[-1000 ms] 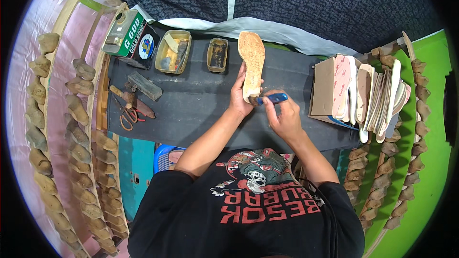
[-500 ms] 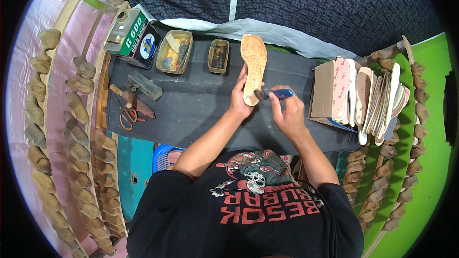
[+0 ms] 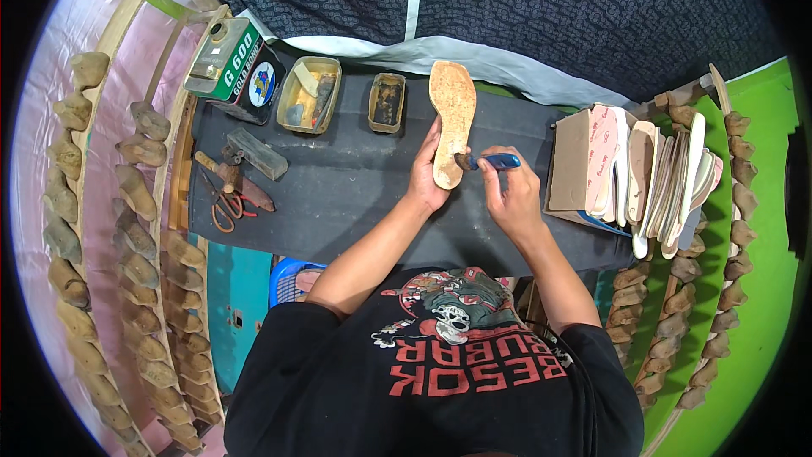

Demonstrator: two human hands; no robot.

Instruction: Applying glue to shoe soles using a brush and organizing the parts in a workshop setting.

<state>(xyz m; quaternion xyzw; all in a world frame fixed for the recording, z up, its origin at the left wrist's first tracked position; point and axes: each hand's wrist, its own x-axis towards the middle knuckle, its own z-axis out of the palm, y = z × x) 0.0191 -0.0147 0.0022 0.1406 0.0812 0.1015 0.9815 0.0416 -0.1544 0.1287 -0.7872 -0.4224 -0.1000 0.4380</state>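
A tan shoe insole [image 3: 453, 106] is held up over the dark table, its wide end pointing away from me. My left hand [image 3: 429, 171] is closed around its narrow heel end from the left side and partly underneath. My right hand [image 3: 513, 195] grips the blue handle of a brush [image 3: 501, 162]. The brush's dark bristles touch the insole's face near the heel, by its right edge. Most of the fingers under the insole are hidden.
At the left stand a metal can [image 3: 234, 72], a tray [image 3: 310, 93] and a smaller tub [image 3: 387, 101]. A hammer [image 3: 227, 171], scissors [image 3: 222, 203] and a grey block [image 3: 256, 152] lie nearer. A carton [image 3: 578, 159] holds several insoles at right. Racks of wooden shoe lasts [image 3: 139, 190] flank the table.
The brush has shifted slightly upward along the insole's heel. The insole has moved a little to the right, still in my left hand.
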